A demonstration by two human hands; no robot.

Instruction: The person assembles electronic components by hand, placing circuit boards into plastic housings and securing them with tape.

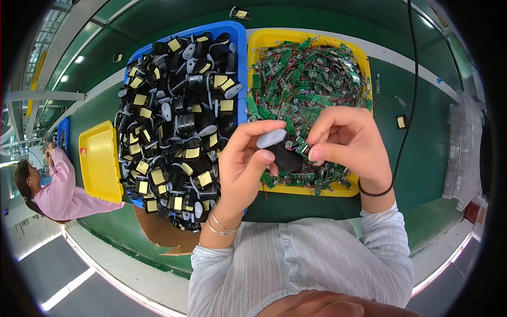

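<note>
Head view shows me a small black part point(285, 157) with a pale grey oval cap, held between both hands over the near rim of the yellow tray point(274, 38). A tiny green circuit board point(302, 148) with thin red wires sits against the part's right side. My left hand point(244, 161) is closed on the black part, thumb pressing its front and forefinger arched over the cap. My right hand point(346, 142) pinches the small board narrowly between thumb and fingertips, touching the part.

The yellow tray is filled with green boards and red wire; its near rim lies directly under the hands and its far rim is close to a white stripe on the green bench point(422, 142). Touching the yellow tray's left wall stands a blue tray point(232, 29) heaped with black parts bearing yellow squares. Farther left of that lies a yellow lid point(100, 161), and brown cardboard point(161, 232) shows beneath the blue tray's near corner. Right of the yellow tray the green surface is bare apart from a hanging black cable point(411, 84) and one loose part point(401, 122). Another person in pink point(60, 193) works well to the left.
</note>
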